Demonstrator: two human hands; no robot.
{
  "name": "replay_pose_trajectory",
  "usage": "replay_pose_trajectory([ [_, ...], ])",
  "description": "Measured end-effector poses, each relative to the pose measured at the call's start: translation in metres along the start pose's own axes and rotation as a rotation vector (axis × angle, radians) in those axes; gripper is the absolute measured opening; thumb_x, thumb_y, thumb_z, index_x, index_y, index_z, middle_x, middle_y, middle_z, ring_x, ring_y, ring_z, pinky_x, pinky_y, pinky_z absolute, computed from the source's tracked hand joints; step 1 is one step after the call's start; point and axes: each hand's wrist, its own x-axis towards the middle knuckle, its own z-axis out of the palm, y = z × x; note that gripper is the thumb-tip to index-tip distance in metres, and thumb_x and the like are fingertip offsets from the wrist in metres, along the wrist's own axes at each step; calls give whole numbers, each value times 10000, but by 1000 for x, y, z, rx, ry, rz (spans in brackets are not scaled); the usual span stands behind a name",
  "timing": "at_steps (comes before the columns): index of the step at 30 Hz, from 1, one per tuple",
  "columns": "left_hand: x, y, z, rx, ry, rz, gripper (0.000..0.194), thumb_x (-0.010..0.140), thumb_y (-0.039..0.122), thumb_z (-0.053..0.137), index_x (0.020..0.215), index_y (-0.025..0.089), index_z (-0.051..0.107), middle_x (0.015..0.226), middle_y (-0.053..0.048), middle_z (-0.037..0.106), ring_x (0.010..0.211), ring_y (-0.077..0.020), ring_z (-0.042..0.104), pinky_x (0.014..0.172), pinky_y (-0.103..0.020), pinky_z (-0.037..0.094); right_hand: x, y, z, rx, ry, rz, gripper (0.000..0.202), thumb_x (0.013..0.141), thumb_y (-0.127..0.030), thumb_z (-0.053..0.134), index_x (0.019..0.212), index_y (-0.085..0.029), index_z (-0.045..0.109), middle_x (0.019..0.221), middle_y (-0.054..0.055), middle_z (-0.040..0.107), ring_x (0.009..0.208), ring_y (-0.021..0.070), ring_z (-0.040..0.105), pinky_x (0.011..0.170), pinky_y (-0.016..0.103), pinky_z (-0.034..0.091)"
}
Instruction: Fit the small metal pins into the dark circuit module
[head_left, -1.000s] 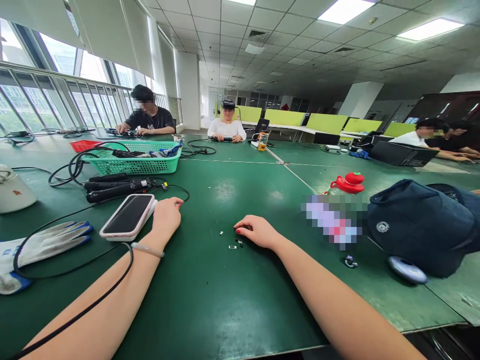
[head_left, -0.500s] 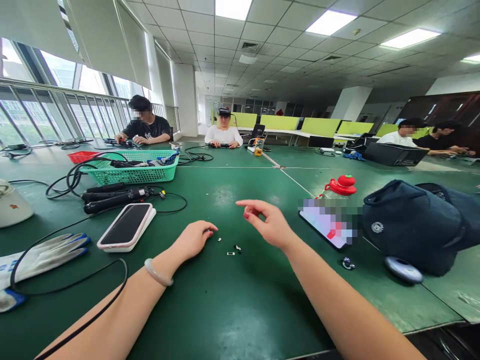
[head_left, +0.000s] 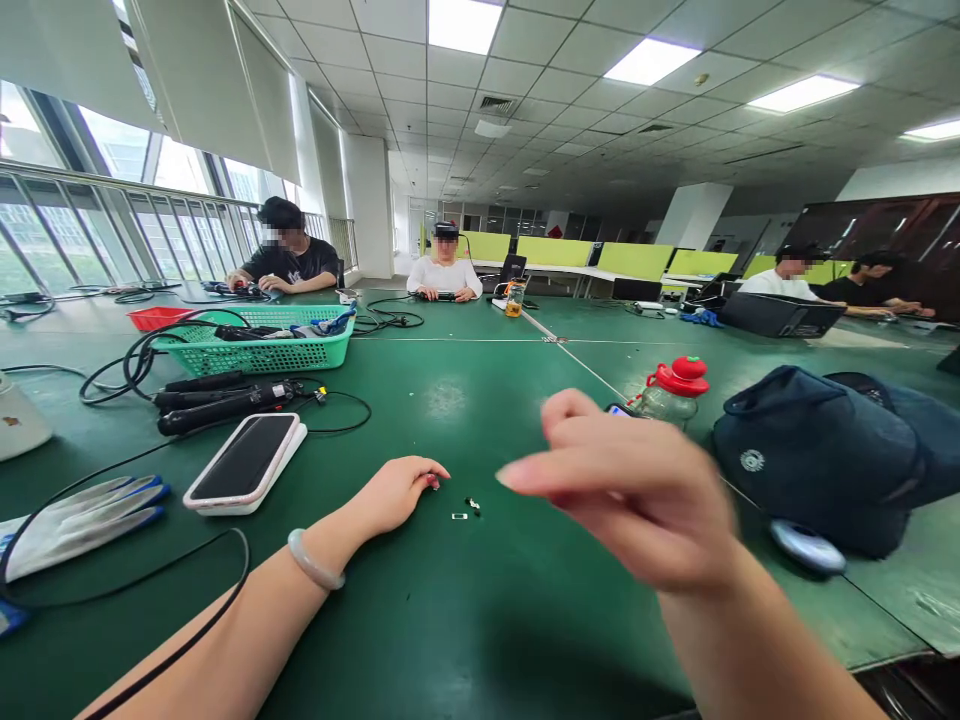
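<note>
On the green table (head_left: 420,630), my left hand (head_left: 399,492) rests with thumb and forefinger pinched over a tiny pale piece, mostly hidden at the fingertips. Just right of it lie a small white rectangular piece (head_left: 460,516) and a small black-and-white part (head_left: 472,505). My right hand (head_left: 630,485) is raised above the table, close to the camera and blurred; its thumb or a finger points left, the others are curled, and what is between them, if anything, cannot be made out. It covers most of a phone lying behind it.
Left: a white-cased phone (head_left: 244,462), gloves (head_left: 90,520), black handles (head_left: 225,405), cables and a green basket (head_left: 262,352). Right: a red-lidded bottle (head_left: 671,395), dark bag (head_left: 817,450) and oval case (head_left: 806,548). Several people sit farther off.
My right hand has risen toward the camera and moved right, its fingers curling more. My left hand has shifted slightly right, onto the tiny pale piece that lay beside it.
</note>
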Motion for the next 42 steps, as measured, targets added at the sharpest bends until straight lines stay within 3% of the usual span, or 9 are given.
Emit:
replay_pose_trajectory([
  [4, -1, 16, 5, -30, -63, 33, 328, 815, 135, 375, 975, 210, 651, 863, -16, 669, 799, -144, 598, 783, -258, 450, -4, 78, 34, -52, -319, 438, 265, 837, -290, 503, 1038, -236, 665, 589, -21, 572, 518, 92, 447, 526, 228, 362],
  [6, -1, 20, 5, -33, -74, 47, 350, 815, 119, 356, 997, 210, 642, 861, -17, 662, 799, -138, 591, 784, -254, 447, -18, 112, 48, -33, -372, 607, 239, 818, -300, 529, 975, -197, 675, 618, -20, 564, 542, 86, 452, 522, 210, 358],
  [10, 1, 19, 6, -67, -37, 54, 349, 830, 126, 342, 1010, 204, 631, 930, -36, 660, 862, -143, 589, 818, -260, 447, -38, 145, 63, -81, -449, 617, 329, 678, -381, 699, 960, -216, 665, 757, -16, 581, 627, 92, 483, 564, 203, 379],
  [13, 2, 21, 9, -125, -18, 58, 328, 842, 144, 350, 1000, 209, 630, 943, -34, 664, 888, -143, 594, 835, -262, 450, -38, 146, 68, -155, -459, 582, 381, 629, -390, 744, 954, -212, 654, 818, -7, 592, 681, 106, 503, 598, 213, 382],
  [18, 3, 24, 12, -277, -70, 73, 305, 868, 187, 359, 1018, 212, 623, 991, -28, 663, 920, -140, 598, 869, -269, 449, -36, 142, 81, -269, -439, 514, 197, 730, -354, 671, 836, -194, 627, 780, 0, 584, 711, 119, 509, 625, 226, 363],
  [22, 3, 20, 11, -410, -89, 28, 287, 876, 219, 370, 1038, 192, 606, 979, -37, 655, 926, -142, 594, 871, -277, 456, -39, 143, 88, -304, -409, 483, 216, 743, -384, 658, 799, -187, 593, 748, -2, 567, 692, 117, 495, 612, 224, 347],
  [31, 5, 19, 13, -634, -55, -69, 278, 869, 248, 397, 1067, 161, 571, 954, -66, 644, 903, -148, 593, 849, -312, 475, -42, 142, 91, -327, -392, 472, 186, 787, -369, 615, 864, -201, 626, 774, 5, 580, 700, 115, 517, 638, 229, 366],
  [35, 5, 18, 12, -578, -25, -58, 283, 861, 299, 424, 1055, 167, 583, 944, -61, 666, 891, -160, 604, 828, -309, 476, -42, 142, 91, -293, -384, 467, 111, 795, -300, 608, 835, -200, 636, 772, 5, 595, 712, 115, 527, 655, 229, 378],
  [42, 4, 17, 3, -201, 110, -80, 259, 848, 347, 461, 964, 227, 659, 925, -12, 702, 863, -175, 616, 788, -285, 461, -40, 140, 87, -149, -346, 493, 95, 788, -206, 595, 817, -218, 685, 761, -3, 623, 718, 112, 540, 670, 225, 404],
])
